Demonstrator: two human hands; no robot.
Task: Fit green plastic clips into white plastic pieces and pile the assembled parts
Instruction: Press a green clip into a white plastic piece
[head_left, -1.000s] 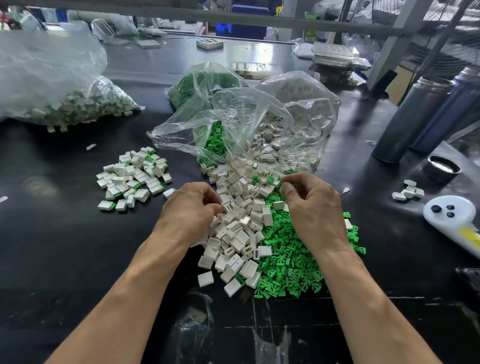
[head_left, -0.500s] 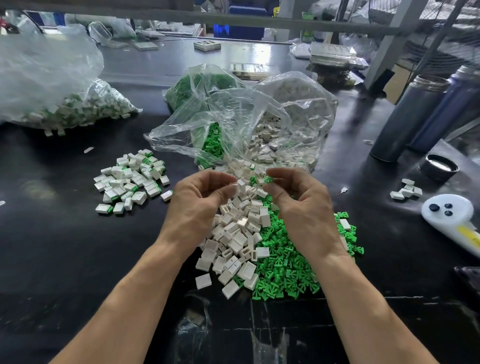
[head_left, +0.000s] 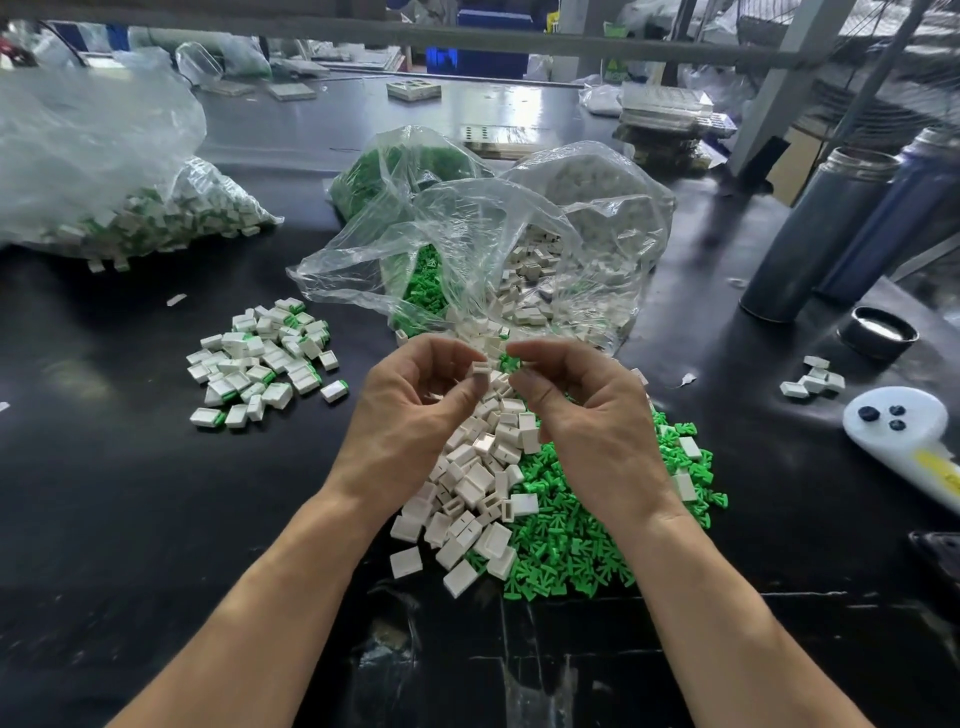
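Note:
My left hand (head_left: 410, 415) pinches a small white plastic piece (head_left: 478, 371) between thumb and fingertips, its slot facing right. My right hand (head_left: 587, 421) is close beside it, fingers curled, pinching a green clip (head_left: 511, 361) whose tip just shows. Both hands hover above a heap of loose white pieces (head_left: 478, 483) and a heap of green clips (head_left: 566, 540) on the black table. A pile of assembled white-and-green parts (head_left: 260, 358) lies to the left.
Open clear bags of green clips (head_left: 415, 296) and white pieces (head_left: 566, 270) lie behind the heaps. A large bag of assembled parts (head_left: 130, 218) sits far left. Two metal flasks (head_left: 821, 228), a lid (head_left: 880, 332), a few white pieces (head_left: 813, 382) and a white device (head_left: 898, 426) stand at right.
Both hands rose off the heaps and came together. My left hand now holds up a white piece and my right hand brings a green clip toward it.

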